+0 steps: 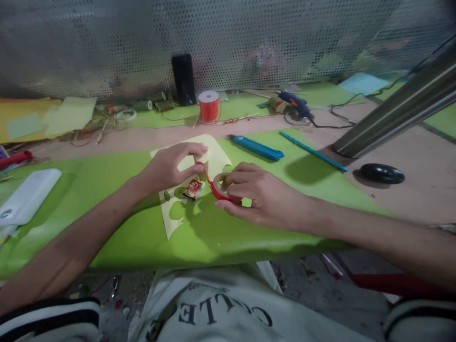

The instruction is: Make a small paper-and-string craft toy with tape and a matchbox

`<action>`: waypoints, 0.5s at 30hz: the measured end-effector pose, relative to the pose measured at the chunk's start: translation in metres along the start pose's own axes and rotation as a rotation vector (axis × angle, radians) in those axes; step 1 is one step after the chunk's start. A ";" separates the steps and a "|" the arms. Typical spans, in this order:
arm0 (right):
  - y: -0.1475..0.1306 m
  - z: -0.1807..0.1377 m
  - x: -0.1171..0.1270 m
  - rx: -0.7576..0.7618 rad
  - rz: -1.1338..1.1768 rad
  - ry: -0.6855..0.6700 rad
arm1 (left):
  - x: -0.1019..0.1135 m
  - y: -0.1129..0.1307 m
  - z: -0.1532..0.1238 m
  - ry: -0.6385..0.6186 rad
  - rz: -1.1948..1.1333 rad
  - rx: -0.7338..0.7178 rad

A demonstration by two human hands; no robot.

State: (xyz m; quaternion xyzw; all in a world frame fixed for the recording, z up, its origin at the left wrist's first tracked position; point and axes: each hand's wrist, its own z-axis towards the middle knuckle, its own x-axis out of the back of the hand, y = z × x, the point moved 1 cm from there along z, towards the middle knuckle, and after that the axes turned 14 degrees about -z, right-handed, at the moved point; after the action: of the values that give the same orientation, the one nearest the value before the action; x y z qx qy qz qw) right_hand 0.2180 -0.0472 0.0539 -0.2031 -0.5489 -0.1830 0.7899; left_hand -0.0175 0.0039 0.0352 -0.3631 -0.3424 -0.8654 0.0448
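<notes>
My right hand [258, 194] grips a roll of red tape [220, 193] by its ring, fingers curled round and into it. A narrow red strip [207, 174] runs from the roll up to my left hand [176, 164]. Between the thumb and fingers of that hand is a small pale yellow round piece [204, 155], and the strip's end meets it there. Under the left hand lies a pale yellow paper sheet [171, 223] with round holes cut in it. On the sheet, just below my left fingers, rests a small red-and-black printed packet [193, 189].
Beyond my hands lie a blue utility knife [258, 147] and a blue pencil-like stick [313, 151]. A red thread spool [208, 107], black phone [184, 80] and glue gun [296, 103] stand further back. A metal post [395, 99] rises at right; a white power bank [30, 195] lies left.
</notes>
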 end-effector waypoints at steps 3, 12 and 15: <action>-0.002 0.000 -0.003 0.002 0.002 -0.026 | 0.001 -0.001 -0.001 0.006 0.016 -0.033; 0.003 -0.003 0.002 -0.021 -0.013 -0.029 | 0.000 0.001 0.000 0.042 0.084 -0.116; 0.006 -0.005 -0.001 -0.001 -0.021 0.014 | -0.003 0.003 0.001 0.035 0.164 -0.229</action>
State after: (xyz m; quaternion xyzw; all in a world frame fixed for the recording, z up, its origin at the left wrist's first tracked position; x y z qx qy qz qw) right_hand 0.2248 -0.0440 0.0511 -0.1962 -0.5452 -0.1928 0.7919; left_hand -0.0134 0.0021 0.0355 -0.3776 -0.2097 -0.8984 0.0793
